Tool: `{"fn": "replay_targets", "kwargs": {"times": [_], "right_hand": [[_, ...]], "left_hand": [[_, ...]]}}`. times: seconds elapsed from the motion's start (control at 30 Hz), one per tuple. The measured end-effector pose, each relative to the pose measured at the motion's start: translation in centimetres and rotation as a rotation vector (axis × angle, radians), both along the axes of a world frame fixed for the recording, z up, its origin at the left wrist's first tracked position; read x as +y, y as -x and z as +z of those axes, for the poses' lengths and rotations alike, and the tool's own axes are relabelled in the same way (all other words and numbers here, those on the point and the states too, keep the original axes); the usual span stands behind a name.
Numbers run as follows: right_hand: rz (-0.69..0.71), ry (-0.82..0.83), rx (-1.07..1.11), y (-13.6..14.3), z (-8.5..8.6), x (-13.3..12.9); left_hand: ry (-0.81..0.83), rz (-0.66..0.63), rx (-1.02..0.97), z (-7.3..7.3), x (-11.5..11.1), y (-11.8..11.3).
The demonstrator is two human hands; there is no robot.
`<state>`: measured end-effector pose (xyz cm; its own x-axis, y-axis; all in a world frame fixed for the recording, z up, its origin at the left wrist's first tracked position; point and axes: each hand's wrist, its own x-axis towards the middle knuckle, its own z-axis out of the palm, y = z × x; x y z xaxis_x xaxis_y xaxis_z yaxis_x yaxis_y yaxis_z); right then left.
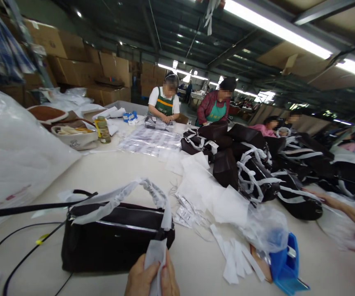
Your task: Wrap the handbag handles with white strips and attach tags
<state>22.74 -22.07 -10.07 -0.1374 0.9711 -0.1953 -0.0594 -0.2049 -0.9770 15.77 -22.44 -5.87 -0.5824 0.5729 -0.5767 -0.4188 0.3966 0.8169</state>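
Note:
A black handbag (pixel 112 242) with a silver zip stands upright on the table in front of me. Its raised handle (pixel 153 187) is wrapped in white tissue. At the bag's lower right, a white tissue strip (pixel 155 253) lies around the dark strap end. My left hand (pixel 139 276) pinches this strip from the left, thumb on top. My right hand (pixel 169 276) is closed on the strip's right edge, close against the left. The lower ends of both hands are cut off by the frame.
Loose white paper strips (pixel 237 259) and a blue tape dispenser (pixel 288 267) lie to the right. Beyond are tissue sheets (pixel 199 185) and piled black bags (pixel 257 164). A large plastic bag (pixel 14 152) bulges at left. Black cords (pixel 20 255) cross the table. Co-workers stand opposite; another person's arm reaches in at right.

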Motion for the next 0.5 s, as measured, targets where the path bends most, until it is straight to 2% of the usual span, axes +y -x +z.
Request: {"fn": "replay_targets", "kwargs": {"times": [0.13,0.3,0.37,0.5], "right_hand": [[-0.034,0.023,0.042,0.5,-0.4,-0.4],[-0.112,-0.037,-0.063,0.9,-0.5,-1.1],[-0.125,-0.054,-0.062,1.1,-0.6,-1.3],[-0.076,0.024,0.030,1.5,-0.4,-1.0]], "left_hand": [[0.046,0.005,0.220,0.9,-0.2,-0.3],[-0.079,0.074,0.255,1.0,-0.2,-1.2],[-0.138,0.012,0.297,0.5,-0.3,-1.1],[-0.217,-0.210,0.423,-0.9,-0.5,0.1]]}}
